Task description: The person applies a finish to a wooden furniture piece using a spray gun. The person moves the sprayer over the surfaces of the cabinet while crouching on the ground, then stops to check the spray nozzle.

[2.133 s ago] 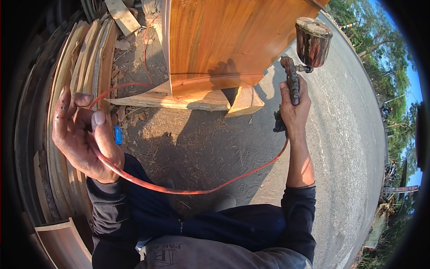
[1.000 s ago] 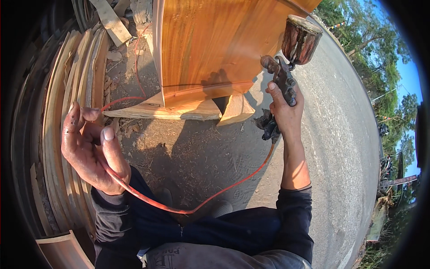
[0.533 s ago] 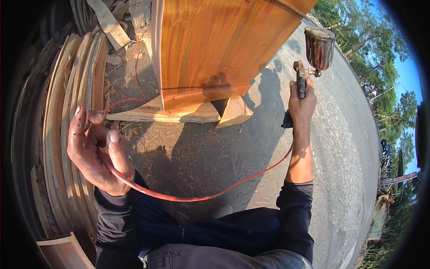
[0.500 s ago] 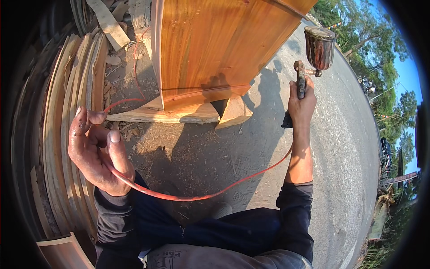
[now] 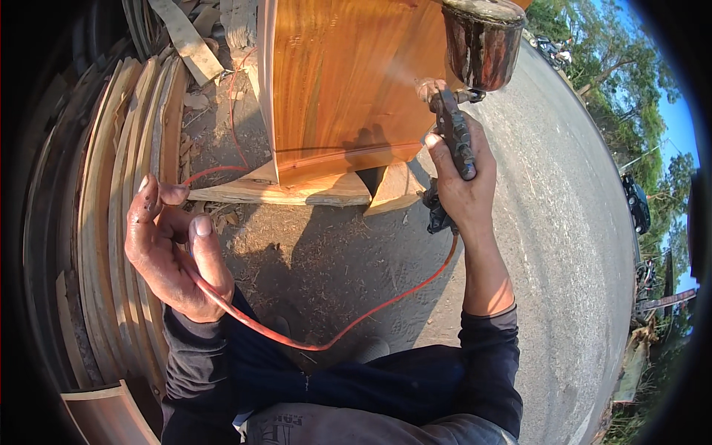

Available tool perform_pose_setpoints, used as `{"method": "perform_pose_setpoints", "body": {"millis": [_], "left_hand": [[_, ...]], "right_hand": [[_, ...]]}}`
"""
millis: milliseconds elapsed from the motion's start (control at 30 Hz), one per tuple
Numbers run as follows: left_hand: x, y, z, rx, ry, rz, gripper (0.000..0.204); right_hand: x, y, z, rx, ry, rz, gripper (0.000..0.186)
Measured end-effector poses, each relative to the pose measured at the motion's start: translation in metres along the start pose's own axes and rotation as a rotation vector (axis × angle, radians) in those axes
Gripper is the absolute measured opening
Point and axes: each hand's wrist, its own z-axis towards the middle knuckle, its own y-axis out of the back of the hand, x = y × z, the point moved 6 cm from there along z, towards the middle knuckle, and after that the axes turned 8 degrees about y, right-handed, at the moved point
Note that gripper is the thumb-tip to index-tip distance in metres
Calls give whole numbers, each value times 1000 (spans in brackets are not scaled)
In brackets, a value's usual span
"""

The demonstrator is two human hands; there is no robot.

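My right hand (image 5: 463, 178) grips a dark, stained spray gun (image 5: 451, 126) with a streaked metal cup (image 5: 480, 52) on top; a pale mist shows at its nozzle, in front of a glossy orange-brown wooden panel (image 5: 341, 81). My left hand (image 5: 174, 248), fingers curled, holds a red hose (image 5: 263, 330) that loops across to the gun's handle. Under the panel lie a rough split board (image 5: 289, 193) and a wooden block (image 5: 393, 193), casting shadows on the dirt.
Stacked long planks (image 5: 119, 215) line my left, with a curved panel (image 5: 100, 415) at lower left and loose offcuts (image 5: 185, 41) behind. A paved road (image 5: 564, 245) runs along the right, with trees, a car (image 5: 638, 204) and other vehicles at its edge.
Since half a second ago, my right hand and the gun have moved left toward the panel, and mist now shows at the nozzle. My left hand has shifted slightly right.
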Motion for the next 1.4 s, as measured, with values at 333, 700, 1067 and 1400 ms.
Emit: {"method": "perform_pose_setpoints", "body": {"millis": [333,700,1067,1400], "left_hand": [[-2,-10,-5,7,50,-10,53],[4,-14,-10,-21,109,-37,55],[-3,-23,-12,64,72,-27,53],[-6,-29,-12,97,57,28,55]], "right_hand": [[48,-48,0,203,-173,547,30],[3,-2,18,7,-189,384,43],[-68,64,27,-183,-331,4,34],[-70,89,37,-382,7,-457,34]]}}
